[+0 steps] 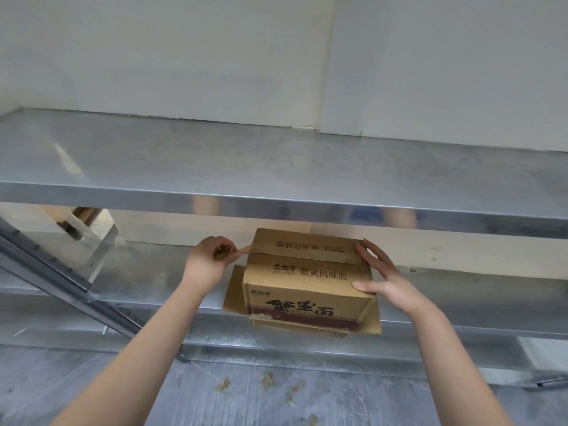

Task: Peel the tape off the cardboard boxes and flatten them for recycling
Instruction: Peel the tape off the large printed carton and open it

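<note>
Bits (222,385) of crumpled brown stuff lie on the grey floor (92,395), close to the person. Two bare arms reach up and forward from the bottom of the view.

The left hand (209,259) is at the left end of the top of a cardboard box (307,290). Its grip is closed tight: the fingers and thumb pinch the loose end of a strip of brown tape (246,249). The rest of the tape runs along the seam in the middle of the box top and is stuck down there. The right hand (381,278) rests on the right side of the box. Its grip is apart, with the fingers straight along the top right edge and the thumb on the front corner.

The box has dark letters on its front and top. It sits on a piece of flat cardboard (233,290), which sticks out on the left and right. Both lie on the lower shelf (153,272) of a shiny metal rack, at its front edge. A slanted metal bar (61,275) crosses on the left.

Above the box is the upper shelf (246,161). Behind it stands a pale wall (153,56), and a white board (445,72) leans there on the right
</note>
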`<state>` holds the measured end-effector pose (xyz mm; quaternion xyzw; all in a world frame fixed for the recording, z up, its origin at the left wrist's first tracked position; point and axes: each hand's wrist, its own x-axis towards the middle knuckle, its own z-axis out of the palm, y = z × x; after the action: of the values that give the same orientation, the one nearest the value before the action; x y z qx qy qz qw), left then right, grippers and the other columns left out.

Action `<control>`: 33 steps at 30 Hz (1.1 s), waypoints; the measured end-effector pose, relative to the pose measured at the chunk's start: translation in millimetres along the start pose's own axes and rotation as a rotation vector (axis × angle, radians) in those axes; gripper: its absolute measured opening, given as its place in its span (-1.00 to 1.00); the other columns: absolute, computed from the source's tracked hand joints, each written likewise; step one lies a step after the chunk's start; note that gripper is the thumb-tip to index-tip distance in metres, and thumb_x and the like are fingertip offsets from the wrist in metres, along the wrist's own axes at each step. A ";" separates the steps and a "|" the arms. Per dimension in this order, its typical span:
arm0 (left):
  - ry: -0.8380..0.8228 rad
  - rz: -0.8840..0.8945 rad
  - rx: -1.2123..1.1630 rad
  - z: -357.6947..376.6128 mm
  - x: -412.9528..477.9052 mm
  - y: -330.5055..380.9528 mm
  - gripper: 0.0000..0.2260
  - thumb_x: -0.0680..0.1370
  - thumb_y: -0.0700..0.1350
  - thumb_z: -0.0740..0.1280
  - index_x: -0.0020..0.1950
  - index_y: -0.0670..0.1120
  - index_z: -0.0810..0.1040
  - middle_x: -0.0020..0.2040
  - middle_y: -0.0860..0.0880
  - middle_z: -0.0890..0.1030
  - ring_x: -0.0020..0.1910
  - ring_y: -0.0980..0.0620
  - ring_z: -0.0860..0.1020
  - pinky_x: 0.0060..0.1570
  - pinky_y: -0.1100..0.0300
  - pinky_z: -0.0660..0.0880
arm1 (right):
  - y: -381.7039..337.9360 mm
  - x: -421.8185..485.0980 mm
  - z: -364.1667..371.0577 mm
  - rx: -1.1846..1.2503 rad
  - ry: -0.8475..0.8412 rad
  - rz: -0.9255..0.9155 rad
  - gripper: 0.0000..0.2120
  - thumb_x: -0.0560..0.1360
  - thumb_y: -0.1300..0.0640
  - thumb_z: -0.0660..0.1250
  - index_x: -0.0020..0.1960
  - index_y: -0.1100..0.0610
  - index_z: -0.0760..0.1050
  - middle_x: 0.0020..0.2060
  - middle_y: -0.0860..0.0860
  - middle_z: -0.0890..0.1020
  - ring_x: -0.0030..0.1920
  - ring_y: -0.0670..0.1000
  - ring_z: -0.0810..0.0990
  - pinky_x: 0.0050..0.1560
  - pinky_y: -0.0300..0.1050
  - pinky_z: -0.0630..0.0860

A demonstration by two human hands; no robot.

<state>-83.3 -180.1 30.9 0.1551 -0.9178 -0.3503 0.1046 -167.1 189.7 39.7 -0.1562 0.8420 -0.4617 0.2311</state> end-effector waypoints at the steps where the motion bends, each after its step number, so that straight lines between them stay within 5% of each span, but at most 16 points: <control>1: -0.012 -0.016 -0.022 1.8 -0.6 -2.6 -0.91 0.48 -0.07 0.45 -0.15 -0.03 0.58 -0.17 0.05 0.61 -0.13 0.03 0.55 -0.20 0.23 0.45 | -1.3 -0.2 -0.4 -0.005 -0.006 0.004 -0.07 0.16 -0.30 0.45 0.49 -0.25 0.23 0.49 -0.37 0.10 0.45 -0.29 0.10 0.41 -0.21 0.04; 5: -0.122 -0.076 -0.166 6.4 1.0 -2.4 -0.87 0.52 -0.08 0.41 -0.17 0.05 0.48 -0.11 0.07 0.58 -0.10 -0.06 0.59 -0.06 -0.03 0.58 | -6.6 -4.5 -4.2 -0.020 -0.054 0.018 -0.11 0.28 -0.20 0.45 0.53 -0.23 0.15 0.49 -0.40 0.03 0.44 -0.30 0.09 0.48 -0.15 0.06; 10: -0.214 -0.121 -0.323 3.5 5.7 16.7 -0.87 0.62 -0.04 0.24 0.11 0.15 0.53 0.14 0.09 0.52 0.08 0.00 0.54 0.07 0.03 0.58 | -9.2 -8.7 -6.4 -0.091 -0.184 0.041 0.23 0.09 -0.33 0.53 0.57 -0.20 -0.09 0.47 -0.45 -0.20 0.46 -0.30 -0.01 0.40 -0.24 0.07; 13: -0.250 -0.176 -0.231 4.2 7.0 27.7 -0.77 0.59 0.17 0.21 0.02 0.08 0.56 0.00 0.07 0.60 -0.01 0.03 0.55 0.04 0.04 0.55 | -9.0 -7.5 -2.1 -0.126 -0.182 0.023 0.21 0.17 -0.17 0.58 0.57 -0.20 -0.13 0.46 -0.47 -0.23 0.47 -0.29 -0.03 0.40 -0.25 0.08; 16: -0.227 -0.161 -0.068 9.0 10.0 39.2 -0.75 0.59 0.12 0.24 -0.10 -0.04 0.51 -0.13 -0.04 0.60 -0.12 -0.04 0.56 -0.06 0.04 0.51 | -9.2 -6.6 1.1 -0.097 -0.141 0.028 0.15 0.20 -0.12 0.56 0.57 -0.20 -0.10 0.47 -0.44 -0.18 0.45 -0.31 -0.02 0.39 -0.26 0.08; 21: -0.249 -0.266 -0.374 9.4 8.2 27.9 -0.79 0.59 0.00 0.28 -0.16 -0.10 0.47 -0.07 -0.11 0.56 -0.11 -0.13 0.54 -0.02 -0.11 0.56 | -5.0 -6.7 1.9 -0.014 -0.111 0.034 0.12 0.16 -0.12 0.56 0.55 -0.25 -0.01 0.45 -0.51 -0.10 0.43 -0.37 0.02 0.40 -0.26 0.05; 25: -0.224 -0.349 -0.631 12.8 1.4 23.3 -0.76 0.59 -0.05 0.33 -0.18 -0.16 0.40 -0.25 -0.10 0.52 -0.27 -0.07 0.43 -0.17 0.01 0.48 | -4.7 -6.1 1.6 0.002 -0.110 0.042 0.08 0.19 -0.05 0.56 0.55 -0.26 0.01 0.45 -0.51 -0.08 0.44 -0.37 0.03 0.38 -0.28 0.05; 33: -0.147 -0.410 -0.774 17.8 -1.3 17.6 -0.84 0.66 -0.19 0.17 -0.12 -0.15 0.32 -0.16 -0.17 0.54 -0.23 -0.09 0.55 -0.19 0.04 0.57 | -4.4 -2.8 -1.1 0.014 -0.111 0.046 0.07 0.19 -0.05 0.54 0.54 -0.29 0.02 0.46 -0.50 -0.08 0.44 -0.37 0.01 0.38 -0.27 0.05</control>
<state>-91.2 -156.3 29.6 0.2581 -0.6741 -0.6919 0.0177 -165.1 189.5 44.6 -0.1606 0.8281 -0.4529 0.2889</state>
